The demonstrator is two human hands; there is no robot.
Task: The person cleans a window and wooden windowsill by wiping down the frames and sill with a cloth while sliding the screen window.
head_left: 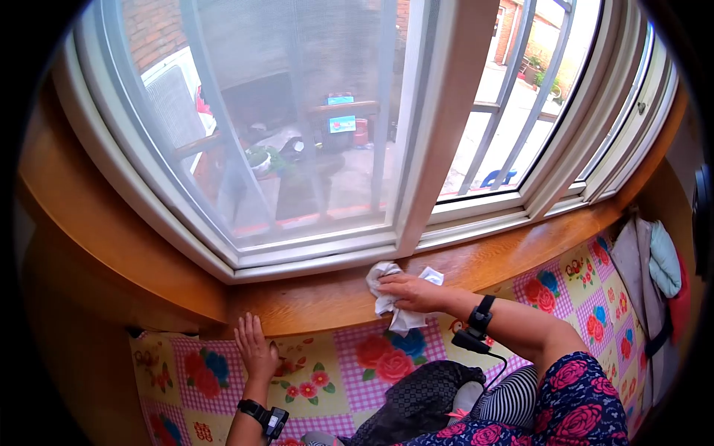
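My right hand presses a crumpled white cloth onto the wooden windowsill. Parts of the cloth stick out on both sides of the fingers, and one end hangs over the sill's front edge. Whether it is fabric or paper, I cannot tell. At the sill's front edge, toward its left end, my left hand rests with its fingers stretched out and holds nothing. Both wrists wear black strapped devices.
Behind the sill stands a white-framed sliding window with a mesh screen at left and bars outside. Below lies a flowered, checked cover. Folded clothes lie at the right. A dark patterned cloth is near my legs.
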